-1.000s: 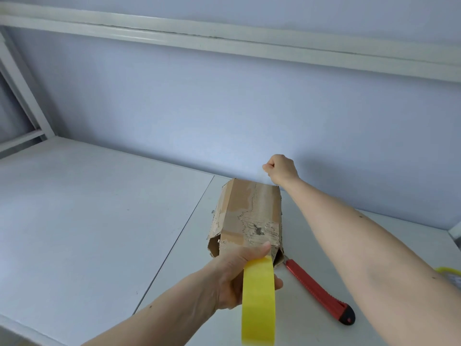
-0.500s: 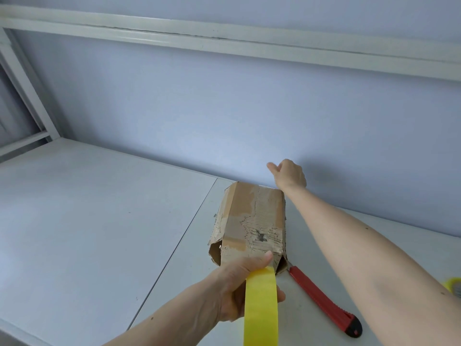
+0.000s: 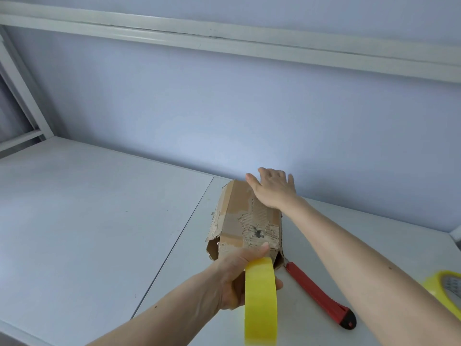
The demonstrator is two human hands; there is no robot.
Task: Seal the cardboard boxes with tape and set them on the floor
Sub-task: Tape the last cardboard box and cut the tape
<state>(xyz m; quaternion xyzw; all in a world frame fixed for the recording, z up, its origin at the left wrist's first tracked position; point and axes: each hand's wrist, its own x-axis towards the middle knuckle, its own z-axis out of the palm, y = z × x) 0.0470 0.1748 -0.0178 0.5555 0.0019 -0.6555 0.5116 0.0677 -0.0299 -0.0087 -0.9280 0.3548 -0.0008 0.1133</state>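
The right hand (image 3: 273,189) was a closed fist at the far end of the cardboard box (image 3: 245,221) a moment ago. Now its fingers are spread wide and flat, and the palm has come down onto the far top of the box. That looks like the hand is pressing the tape flat or getting ready to steady the box, so the sealing seems well on its way. The box lies on its side on the white table (image 3: 99,208), close to the wall, and its near end looks open. The left hand (image 3: 239,273) is at that near end, fingers curled around a roll of yellow tape (image 3: 260,303). The right arm reaches out long and straight over a red cutter (image 3: 321,295) lying beside the box. Another yellow roll (image 3: 446,290) sits blurry at the right edge.
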